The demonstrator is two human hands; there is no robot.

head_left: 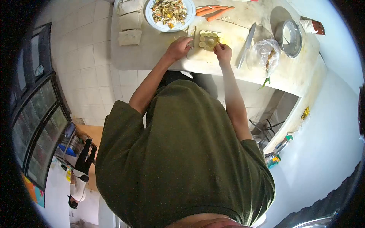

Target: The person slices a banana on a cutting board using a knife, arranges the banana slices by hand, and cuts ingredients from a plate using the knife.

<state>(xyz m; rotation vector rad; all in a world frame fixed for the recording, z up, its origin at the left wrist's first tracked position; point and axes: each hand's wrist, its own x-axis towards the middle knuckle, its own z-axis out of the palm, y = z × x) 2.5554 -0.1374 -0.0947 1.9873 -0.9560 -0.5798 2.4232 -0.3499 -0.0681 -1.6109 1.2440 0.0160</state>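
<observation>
Round pale green slices (208,34) lie in a rough ring on a light cutting board (197,55), with another slice inside the ring. My right hand (223,52) is at the ring's lower right, its fingers pinched together; what they hold, if anything, is too small to name. At the board's left edge is my left hand (180,48), its fingers curled but apart, with nothing visible in them. Above the hands stands a white plate (148,19) of chopped scraps. Carrots (216,13) lie to the right of the plate.
A knife (248,42) lies right of the board. Beyond it are a plastic bag (265,50) with something brown inside and a metal bowl (289,38). Folded cloths (130,37) line the counter's left side. Another person (80,182) is far off at the lower left.
</observation>
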